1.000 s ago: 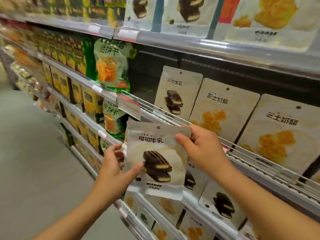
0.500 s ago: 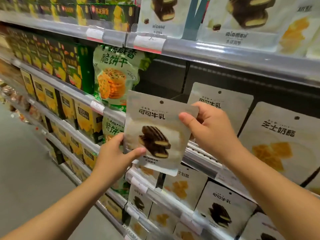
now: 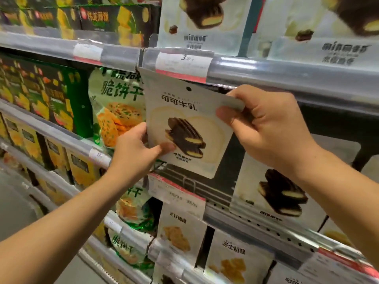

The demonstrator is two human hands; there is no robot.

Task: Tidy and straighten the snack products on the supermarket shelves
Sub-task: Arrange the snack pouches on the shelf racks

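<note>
Two hands hold one cocoa pouch (image 3: 184, 128) upright.
Left hand (image 3: 135, 154) and right hand (image 3: 270, 128) pinch its sides; next, probably seat it behind the shelf's front edge (image 3: 266, 214).

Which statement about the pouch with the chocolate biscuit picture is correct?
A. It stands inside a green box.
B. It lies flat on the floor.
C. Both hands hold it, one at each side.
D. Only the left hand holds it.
C: the left hand pinches the pouch's lower left edge and the right hand pinches its upper right corner.
</note>
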